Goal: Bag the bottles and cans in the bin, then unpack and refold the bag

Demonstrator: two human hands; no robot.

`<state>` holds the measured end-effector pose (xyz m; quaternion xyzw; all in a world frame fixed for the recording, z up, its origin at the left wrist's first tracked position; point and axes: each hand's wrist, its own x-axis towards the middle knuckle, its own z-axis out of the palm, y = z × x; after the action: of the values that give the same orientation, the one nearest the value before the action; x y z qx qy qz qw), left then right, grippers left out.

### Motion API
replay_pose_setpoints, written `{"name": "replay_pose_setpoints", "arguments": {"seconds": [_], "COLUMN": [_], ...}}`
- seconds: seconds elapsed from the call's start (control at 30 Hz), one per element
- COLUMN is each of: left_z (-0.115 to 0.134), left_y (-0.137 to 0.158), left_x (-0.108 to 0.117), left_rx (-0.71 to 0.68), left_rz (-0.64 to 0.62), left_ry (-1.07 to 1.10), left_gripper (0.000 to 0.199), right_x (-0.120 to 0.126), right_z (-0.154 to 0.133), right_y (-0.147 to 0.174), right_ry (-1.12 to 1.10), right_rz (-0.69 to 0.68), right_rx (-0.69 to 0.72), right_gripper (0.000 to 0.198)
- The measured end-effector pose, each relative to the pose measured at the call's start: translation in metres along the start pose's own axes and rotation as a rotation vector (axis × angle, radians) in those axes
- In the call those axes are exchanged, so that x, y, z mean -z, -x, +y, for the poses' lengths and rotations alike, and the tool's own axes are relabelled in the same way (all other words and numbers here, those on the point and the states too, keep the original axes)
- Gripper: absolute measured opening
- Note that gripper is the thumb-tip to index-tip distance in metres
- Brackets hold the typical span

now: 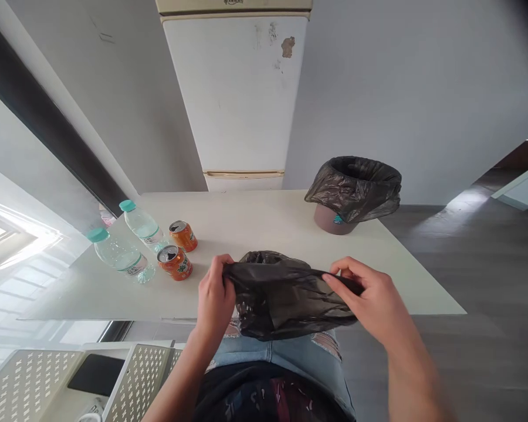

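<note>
Our left hand (216, 292) and right hand (368, 294) pinch opposite sides of a thin black plastic bag (293, 300); we judge it light, limp, slippery, tearable, best held by its edge.

I could read no word or number. Left of the left grip (217, 293), the nearer can (175, 264) and the farther can (183, 236) bore print too small for me; beyond them, the labels (134, 266) on the two bottles (114, 251) were no clearer. Ahead of the right grip (369, 293), a teal mark (338, 219) on the bin (327, 220) was illegible, as was a logo (233, 2) atop the refrigerator (237, 88), farther off.
</note>
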<state>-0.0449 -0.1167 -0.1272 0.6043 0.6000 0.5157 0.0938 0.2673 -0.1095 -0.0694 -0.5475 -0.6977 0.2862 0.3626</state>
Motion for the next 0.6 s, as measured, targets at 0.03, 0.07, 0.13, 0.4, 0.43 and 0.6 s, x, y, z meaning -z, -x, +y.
{"name": "replay_pose_setpoints", "arguments": {"seconds": [0.03,0.07,0.13,0.4,0.43,0.6], "left_z": [-0.002,-0.004,-0.006,-0.011,-0.012,-0.030], "left_y": [-0.003,-0.005,-0.006,-0.003,-0.005,-0.016], "left_x": [0.002,0.001,-0.002,-0.010,-0.010,-0.016], "left_rx": [0.025,0.055,0.117,0.330,0.366,0.468], "left_rz": [0.042,0.074,0.097,0.102,0.091,0.053], "left_ry": [0.024,0.081,0.278,0.983,1.061,1.325], "left_gripper": [0.042,0.039,0.027,0.027,0.028,0.032], "right_x": [0.008,0.015,0.024,-0.037,-0.053,-0.113], "right_z": [-0.003,-0.007,-0.015,0.043,0.050,0.039], "right_y": [0.009,0.018,0.034,-0.033,-0.045,-0.058], "right_ry": [-0.037,-0.099,-0.280,-0.400,-0.383,-0.406], "right_rz": [-0.131,-0.296,-0.637,-0.046,-0.101,-0.480], "right_rx": [0.043,0.116,0.335,-0.207,-0.280,-0.318], "right_gripper": [0.015,0.015,0.017,0.037,0.044,0.050]}}
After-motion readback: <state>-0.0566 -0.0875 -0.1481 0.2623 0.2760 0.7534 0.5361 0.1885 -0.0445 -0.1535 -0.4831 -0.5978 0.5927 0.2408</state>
